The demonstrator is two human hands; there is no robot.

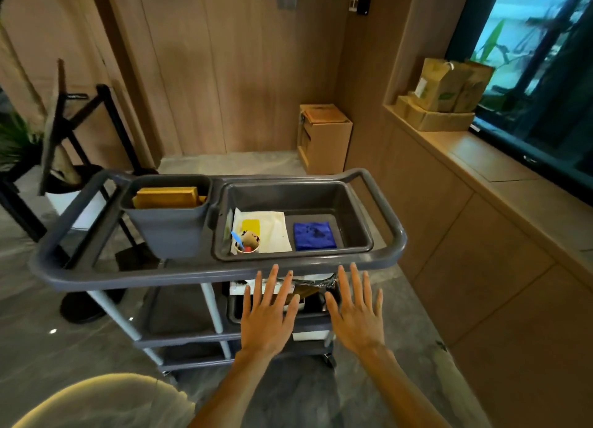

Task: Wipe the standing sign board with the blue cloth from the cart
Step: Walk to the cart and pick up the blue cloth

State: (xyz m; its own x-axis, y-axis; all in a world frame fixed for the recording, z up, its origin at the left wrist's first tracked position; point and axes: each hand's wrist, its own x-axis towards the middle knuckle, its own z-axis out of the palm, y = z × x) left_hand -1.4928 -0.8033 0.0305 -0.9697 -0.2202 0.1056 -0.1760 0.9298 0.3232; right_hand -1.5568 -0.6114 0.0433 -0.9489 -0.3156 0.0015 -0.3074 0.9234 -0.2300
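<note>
A folded blue cloth (314, 235) lies flat in the right part of the grey tub (359, 203) on top of the grey cart (199, 272). The standing sign board (56, 129) leans on a black frame at the far left, beyond the cart, seen edge-on. My left hand (269, 312) and my right hand (356, 312) hover side by side just in front of the cart's near rim, palms down, fingers spread, holding nothing. Both are a short way below the cloth in the picture.
Left of the cloth, the tub holds a white sheet (272, 228), a yellow sponge (251, 226) and a paper cup (247, 243). A grey bin (167, 228) with yellow pads hangs on the cart. A wooden counter (481, 177) runs along the right; a cardboard box (324, 137) stands behind.
</note>
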